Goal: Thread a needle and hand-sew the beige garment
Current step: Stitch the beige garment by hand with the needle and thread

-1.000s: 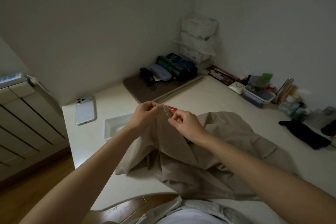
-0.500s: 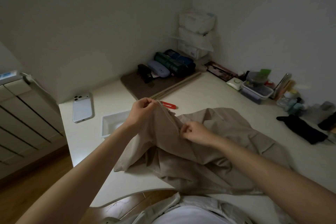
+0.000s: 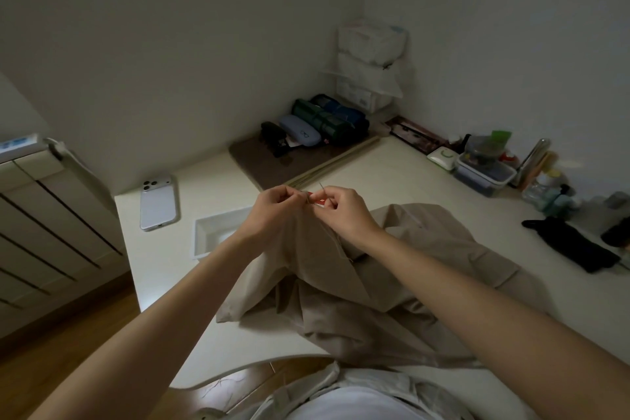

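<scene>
Up from the lower fold, the right hand [image 3: 347,215] now pinches the needle [image 3: 322,188] just beside the left hand [image 3: 276,211], which pinches the lifted edge of the beige garment [image 3: 341,300] heaped on the table [image 3: 392,177]. Beyond them lie a white tray [image 3: 211,232] and a phone [image 3: 158,203].

A room in a home, at a corner desk. The pale desk [image 3: 392,177] fits into two plain walls, with wood flooring [image 3: 51,351] at lower left and a white panel radiator [image 3: 51,232] at the left edge. The clutter is personal: a phone [image 3: 158,203], a glasses case [image 3: 300,135], stacked tissue packs [image 3: 371,41] in the corner, and bottles [image 3: 545,182] at right.
</scene>
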### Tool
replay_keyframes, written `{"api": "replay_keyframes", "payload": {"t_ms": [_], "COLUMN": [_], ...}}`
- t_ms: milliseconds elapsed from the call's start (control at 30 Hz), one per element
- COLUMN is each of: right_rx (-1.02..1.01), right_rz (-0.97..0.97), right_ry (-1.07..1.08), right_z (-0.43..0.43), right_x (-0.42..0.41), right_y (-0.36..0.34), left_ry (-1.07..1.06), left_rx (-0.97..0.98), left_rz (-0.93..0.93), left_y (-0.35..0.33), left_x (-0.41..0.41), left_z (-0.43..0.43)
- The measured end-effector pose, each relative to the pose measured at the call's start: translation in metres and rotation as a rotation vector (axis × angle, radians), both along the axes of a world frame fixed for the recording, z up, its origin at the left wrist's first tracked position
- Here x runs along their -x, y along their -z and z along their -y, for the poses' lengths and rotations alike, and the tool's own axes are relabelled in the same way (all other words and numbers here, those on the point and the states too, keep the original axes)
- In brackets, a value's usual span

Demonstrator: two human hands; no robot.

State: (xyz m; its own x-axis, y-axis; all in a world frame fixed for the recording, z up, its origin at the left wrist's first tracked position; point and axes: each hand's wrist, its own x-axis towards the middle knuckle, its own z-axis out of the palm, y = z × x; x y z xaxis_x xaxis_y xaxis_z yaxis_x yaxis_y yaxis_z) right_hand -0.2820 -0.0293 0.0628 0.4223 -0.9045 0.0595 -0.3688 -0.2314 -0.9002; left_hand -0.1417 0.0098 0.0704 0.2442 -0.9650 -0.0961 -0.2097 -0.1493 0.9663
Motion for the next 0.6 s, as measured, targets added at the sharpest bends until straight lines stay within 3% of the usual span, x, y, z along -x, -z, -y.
{"api": "replay_keyframes", "payload": {"t_ms": [267,600], "right_rx": [-0.011,-0.048], "right_rz": [-0.030,-0.328], "right_ry": [-0.060,-0.193], "right_z": [-0.003,-0.011], "right_x": [0.005,0.026], "right_y": [0.003,0.027], "left_ry": [-0.017,-0.086], "left_rx": [-0.003,-0.045], "left_rz": [0.011,0.056], "left_y": [0.001,0.007], "left_x": [-0.004,-0.008], "left_z": [-0.001,0.006]}}
